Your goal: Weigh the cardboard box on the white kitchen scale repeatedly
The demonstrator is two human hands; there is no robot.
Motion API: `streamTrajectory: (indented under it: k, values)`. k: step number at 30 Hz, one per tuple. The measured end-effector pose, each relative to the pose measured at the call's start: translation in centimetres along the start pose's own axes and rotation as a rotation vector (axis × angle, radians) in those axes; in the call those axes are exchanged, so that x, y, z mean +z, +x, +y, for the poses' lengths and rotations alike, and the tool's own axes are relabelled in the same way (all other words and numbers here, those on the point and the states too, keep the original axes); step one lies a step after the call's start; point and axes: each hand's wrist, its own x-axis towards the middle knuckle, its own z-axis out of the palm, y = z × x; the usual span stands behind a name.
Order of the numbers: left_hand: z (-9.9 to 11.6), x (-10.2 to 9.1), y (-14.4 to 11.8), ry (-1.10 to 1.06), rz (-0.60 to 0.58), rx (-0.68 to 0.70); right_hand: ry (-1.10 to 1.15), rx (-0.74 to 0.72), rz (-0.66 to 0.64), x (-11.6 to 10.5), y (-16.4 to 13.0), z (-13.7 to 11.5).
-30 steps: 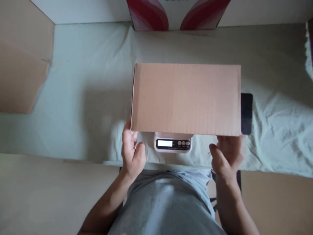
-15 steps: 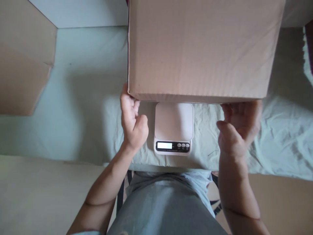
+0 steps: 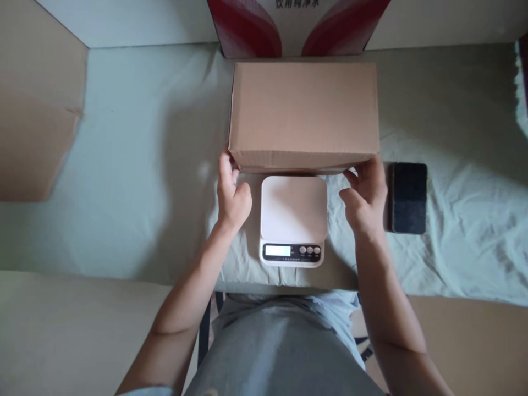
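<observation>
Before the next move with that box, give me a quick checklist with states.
1. Left hand on the box: ok, fingers at the near left corner.
2. Right hand on the box: ok, fingers at the near right corner.
3. Scale platform free: ok, nothing on it; the box sits behind it.
4. Scale display lit: ok; reading too small to tell.
5. Phone out of the way: ok, lying right of the right hand, apart from the box.
6. Box resting on the cloth or held up: cannot tell.
</observation>
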Motion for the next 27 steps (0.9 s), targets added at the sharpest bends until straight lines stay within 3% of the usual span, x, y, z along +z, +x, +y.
streamTrajectory:
  k: [8, 12, 17, 27]
  values:
    - [-2.5, -1.0, -1.0, 0.062, 0.01, -0.014, -0.188, 0.116, 0.03, -0.2, -0.9, 0.7]
    - [-3.7, -0.6, -2.0, 0.118, 0.066, 0.059, -0.234, 0.093, 0.032, 0.0, -1.4, 2.0]
    - [-3.4, -0.4, -2.3, 0.153, 0.09, 0.085, -0.332, 0.001, 0.064, 0.3, -2.0, 3.0]
    - [-3.7, -0.5, -2.5, 0.178, 0.095, 0.085, -0.359, -0.012, 0.072, 0.3, -2.1, 2.8]
